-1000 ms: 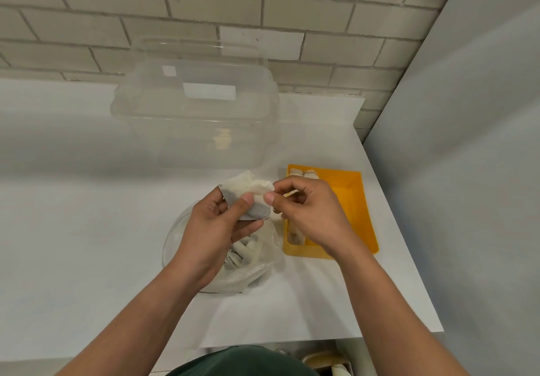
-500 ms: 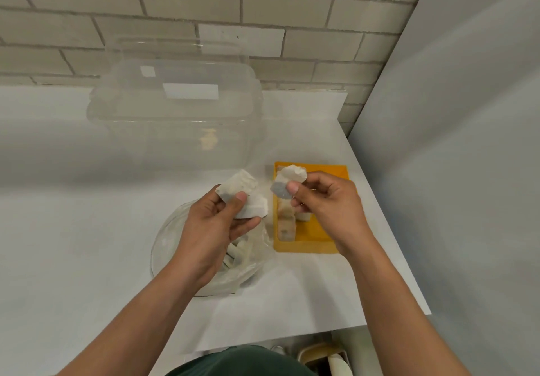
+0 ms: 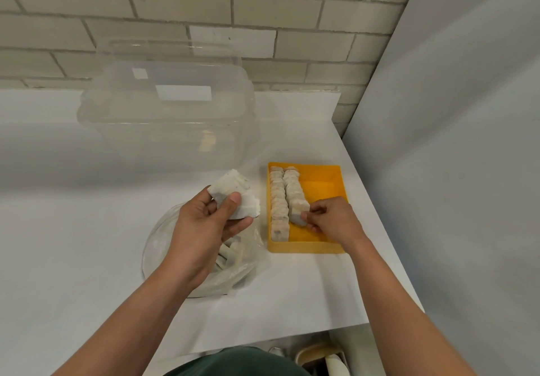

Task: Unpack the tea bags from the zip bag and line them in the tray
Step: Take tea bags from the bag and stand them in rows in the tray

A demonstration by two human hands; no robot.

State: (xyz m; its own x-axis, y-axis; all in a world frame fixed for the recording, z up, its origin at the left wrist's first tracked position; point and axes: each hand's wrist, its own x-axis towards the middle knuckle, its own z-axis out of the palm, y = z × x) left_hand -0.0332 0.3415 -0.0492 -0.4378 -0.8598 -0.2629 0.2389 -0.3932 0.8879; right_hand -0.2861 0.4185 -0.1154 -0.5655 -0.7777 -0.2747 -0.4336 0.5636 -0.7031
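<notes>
A yellow tray (image 3: 327, 176) lies on the white counter, right of centre. Two rows of tea bags (image 3: 277, 197) stand in its left half. My right hand (image 3: 333, 220) is inside the tray and pinches one tea bag (image 3: 297, 218) at the near end of the second row. My left hand (image 3: 204, 223) holds a small stack of tea bags (image 3: 233, 194) above the clear zip bag (image 3: 239, 267). More tea bags lie in that zip bag, partly hidden by my left hand and forearm.
A large clear plastic box (image 3: 166, 112) with a lid stands at the back against the brick wall. A grey wall (image 3: 453, 171) closes off the right side. The counter's front edge is close below my arms, with items (image 3: 321, 358) underneath.
My right hand went from beside my left hand down into the tray, carrying one tea bag to the end of the second row. My left hand has kept its stack.
</notes>
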